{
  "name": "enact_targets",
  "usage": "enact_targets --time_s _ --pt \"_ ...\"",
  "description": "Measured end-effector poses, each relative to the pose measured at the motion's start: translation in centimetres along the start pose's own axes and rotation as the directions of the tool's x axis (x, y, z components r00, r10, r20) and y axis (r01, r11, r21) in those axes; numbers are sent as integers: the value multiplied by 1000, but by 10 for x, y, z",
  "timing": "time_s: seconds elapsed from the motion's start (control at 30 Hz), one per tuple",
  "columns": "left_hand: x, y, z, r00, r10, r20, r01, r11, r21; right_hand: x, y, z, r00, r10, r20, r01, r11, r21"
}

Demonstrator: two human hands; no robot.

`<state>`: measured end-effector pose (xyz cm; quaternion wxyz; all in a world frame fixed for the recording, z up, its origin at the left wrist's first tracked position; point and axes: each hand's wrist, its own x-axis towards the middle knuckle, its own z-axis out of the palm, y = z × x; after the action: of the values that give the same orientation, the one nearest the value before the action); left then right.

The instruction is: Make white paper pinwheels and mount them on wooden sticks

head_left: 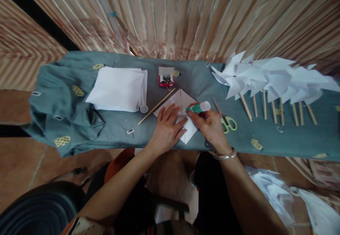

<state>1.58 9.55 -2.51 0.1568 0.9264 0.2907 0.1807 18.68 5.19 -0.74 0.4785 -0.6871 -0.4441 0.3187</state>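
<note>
My left hand (pixel 170 129) lies flat with its fingers spread on a white square of paper (pixel 189 131), which shows crease or cut lines and has one corner towards me. In my right hand (pixel 212 127) is a green and white glue stick (pixel 198 107), tilted, its lower end at the middle of the paper; the tip itself is hidden by my fingers. A thin wooden stick (pixel 156 106) lies slanted just left of the paper. Close to my right hand are scissors (pixel 228 124) with light green handles. A small round white cap (pixel 143 108) sits left of the stick.
A stack of white paper (pixel 117 86) lies to the left. Behind the paper square stands an open red box (pixel 166 80) of metal pins. Several white paper pinwheels (pixel 276 79) on wooden sticks lie at the right. A green-grey cloth (pixel 202 82) covers the narrow table, with a curtain (pixel 170 19) behind.
</note>
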Motion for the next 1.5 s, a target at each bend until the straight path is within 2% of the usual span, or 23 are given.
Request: enact_targets --time_s 0.13,0.53,1.03,1.5 --pt "-2 -1 0 1000 -10 4 10 1000 -20 1 2 3 999 -41 13 42 992 -122" --pt "-2 -1 4 999 -34 20 35 999 -30 0 1 1 991 -128 51 137 932 -337" --pt "-2 1 1 999 -46 28 48 996 -76 1 3 -3 994 -105 33 109 923 -368" --pt "-2 1 2 998 -52 30 54 995 -85 -3 0 -4 992 -89 95 117 928 -355"
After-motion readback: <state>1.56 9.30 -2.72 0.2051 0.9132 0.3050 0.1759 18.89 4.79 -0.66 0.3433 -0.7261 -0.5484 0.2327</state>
